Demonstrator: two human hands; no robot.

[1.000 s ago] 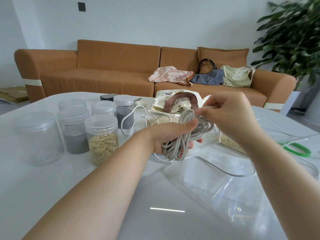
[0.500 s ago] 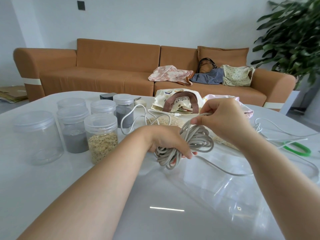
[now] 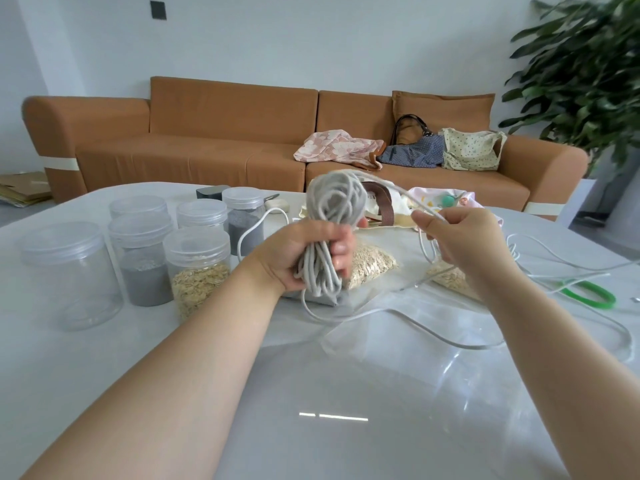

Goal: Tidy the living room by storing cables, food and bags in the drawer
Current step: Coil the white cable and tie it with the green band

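My left hand [image 3: 304, 258] grips a coiled bundle of grey cable [image 3: 332, 206], held upright above the white table [image 3: 104, 358]. My right hand [image 3: 460, 237] pinches the loose end of the same cable, which runs from the top of the bundle. More slack lies in a loop [image 3: 433, 332] on the table. Clear bags of oats [image 3: 372, 263] lie behind my hands. A cream bag with brown handles [image 3: 382, 206] and a pink bag [image 3: 440, 197] rest further back. No drawer is in view.
Several lidded plastic jars [image 3: 197, 268] of oats and grey powder stand at the left. A thin white cable [image 3: 568, 258] and a green band [image 3: 588, 294] lie at the right. Three bags [image 3: 412, 150] lie on the orange sofa [image 3: 207, 140]. A plant [image 3: 581, 71] stands at the right.
My left hand has turned the bundle from hanging down to standing upright. My right hand has moved right and drawn the loose end out from the top of the coil.
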